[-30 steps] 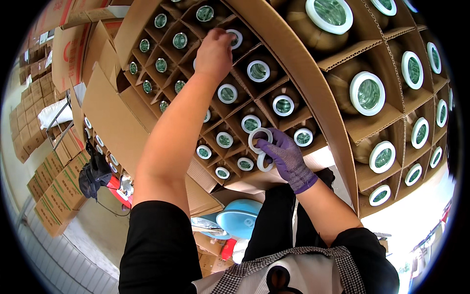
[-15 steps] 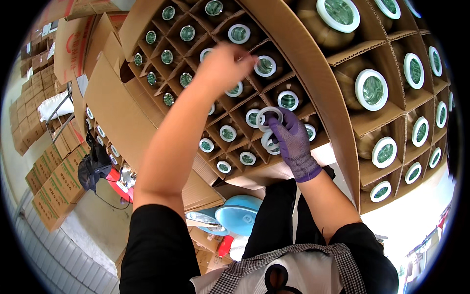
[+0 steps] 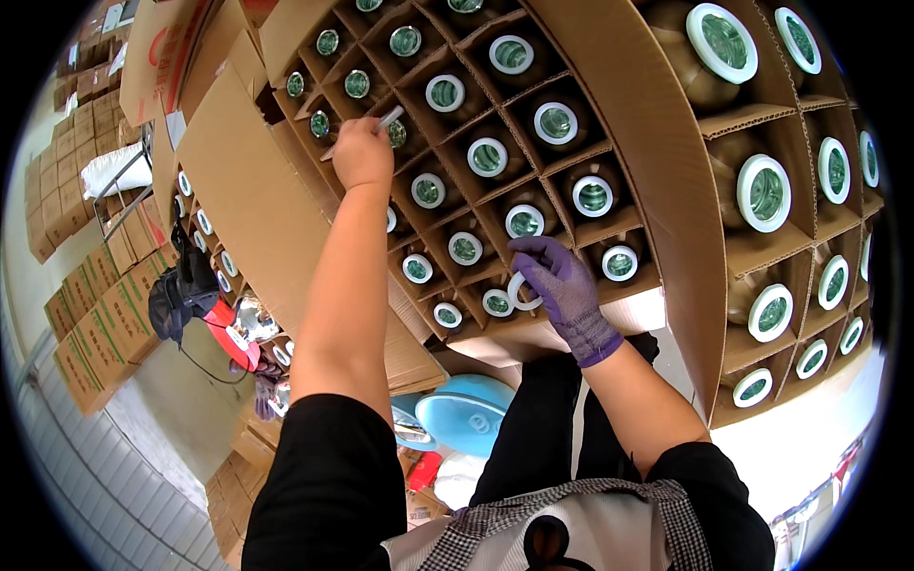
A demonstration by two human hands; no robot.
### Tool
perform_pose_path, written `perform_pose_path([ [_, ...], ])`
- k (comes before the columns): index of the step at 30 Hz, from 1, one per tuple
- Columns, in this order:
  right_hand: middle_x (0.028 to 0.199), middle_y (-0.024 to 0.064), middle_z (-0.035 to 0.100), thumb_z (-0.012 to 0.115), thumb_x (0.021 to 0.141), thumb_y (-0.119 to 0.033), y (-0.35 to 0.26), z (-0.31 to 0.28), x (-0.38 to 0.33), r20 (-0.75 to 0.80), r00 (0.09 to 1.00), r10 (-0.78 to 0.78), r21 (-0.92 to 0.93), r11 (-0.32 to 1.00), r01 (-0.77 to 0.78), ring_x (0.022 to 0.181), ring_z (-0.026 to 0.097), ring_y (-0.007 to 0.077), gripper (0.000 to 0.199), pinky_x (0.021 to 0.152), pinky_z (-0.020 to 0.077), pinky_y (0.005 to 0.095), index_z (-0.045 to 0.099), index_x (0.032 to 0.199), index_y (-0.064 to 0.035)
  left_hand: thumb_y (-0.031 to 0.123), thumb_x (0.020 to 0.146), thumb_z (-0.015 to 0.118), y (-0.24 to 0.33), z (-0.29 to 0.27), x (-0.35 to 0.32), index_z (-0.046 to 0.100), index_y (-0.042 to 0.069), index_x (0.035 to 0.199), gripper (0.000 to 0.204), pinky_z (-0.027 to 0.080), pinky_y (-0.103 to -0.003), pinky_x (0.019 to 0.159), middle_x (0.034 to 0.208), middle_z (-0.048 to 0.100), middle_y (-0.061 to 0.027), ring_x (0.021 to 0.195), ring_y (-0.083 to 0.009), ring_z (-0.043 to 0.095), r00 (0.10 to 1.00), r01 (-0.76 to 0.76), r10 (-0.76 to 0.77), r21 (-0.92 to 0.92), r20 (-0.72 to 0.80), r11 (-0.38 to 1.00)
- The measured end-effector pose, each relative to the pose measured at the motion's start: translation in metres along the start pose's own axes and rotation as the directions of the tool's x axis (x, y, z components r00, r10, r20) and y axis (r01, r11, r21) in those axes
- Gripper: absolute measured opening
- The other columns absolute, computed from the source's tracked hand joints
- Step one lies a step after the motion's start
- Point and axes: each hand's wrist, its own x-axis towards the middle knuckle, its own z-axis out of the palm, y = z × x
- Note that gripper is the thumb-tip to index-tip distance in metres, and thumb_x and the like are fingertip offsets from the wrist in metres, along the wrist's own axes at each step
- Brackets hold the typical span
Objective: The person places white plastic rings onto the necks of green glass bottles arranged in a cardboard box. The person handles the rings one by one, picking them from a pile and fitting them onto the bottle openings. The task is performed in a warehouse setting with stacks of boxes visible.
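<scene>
While the bare left hand grips a narrow white plastic ring between its fingertips, that ring sits tilted just beside the clear-rimmed mouth of a greenish glass jar; the right hand, in a purple knitted glove, has its fingers curled on a second white plastic ring above the near rows; white-rimmed glass jars stand around them in a brown cardboard carton with crossed dividers; a similar brown carton stands to the right, and a round light-blue plastic basin lies below
</scene>
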Motion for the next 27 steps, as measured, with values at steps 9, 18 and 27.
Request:
perform_pose_path([
  [9, 0.098, 0.0014, 0.061, 0.062, 0.095, -0.013, 0.017, -0.007, -0.005, 0.007, 1.000, 0.005, 0.077, 0.997, -0.006, 0.082, 0.055, 0.0055, 0.026, 0.072, 0.0480, 0.0207, 0.061, 0.119, -0.0031, 0.010, 0.083, 0.062, -0.003, 0.010, -0.016, 0.074, 0.008, 0.098, 0.020, 0.051, -0.041, 0.088, 0.108, 0.066, -0.0100, 0.098, -0.0296, 0.062, 0.965, -0.162, 0.122, 0.161, 0.233, 0.974],
  [18, 0.097, 0.0009, 0.060, 0.060, 0.095, -0.012, 0.021, -0.014, -0.007, 0.070, 0.998, 0.004, 0.153, 0.988, -0.015, 0.081, 0.054, 0.0058, 0.026, 0.071, 0.0471, 0.0202, 0.061, 0.120, -0.0030, 0.021, 0.084, 0.071, 0.009, 0.010, -0.011, 0.057, 0.013, 0.134, 0.052, 0.049, -0.039, 0.094, 0.127, 0.059, -0.0105, 0.109, -0.0276, 0.060, 0.953, 0.197, -0.151, -0.161, 0.262, 0.967],
  [27, 0.102, 0.0020, 0.062, 0.056, 0.099, -0.013, -0.004, 0.001, 0.000, -0.030, 0.993, -0.116, 0.291, 0.949, 0.120, 0.082, 0.057, 0.0075, 0.023, 0.076, 0.0484, 0.0223, 0.060, 0.119, -0.0022, 0.031, 0.085, 0.072, 0.054, -0.044, -0.026, 0.063, -0.002, 0.121, 0.050, 0.048, -0.039, 0.094, 0.126, 0.058, -0.0241, 0.113, -0.0351, 0.059, 0.936, -0.039, 0.094, -0.166, 0.338, 0.985],
])
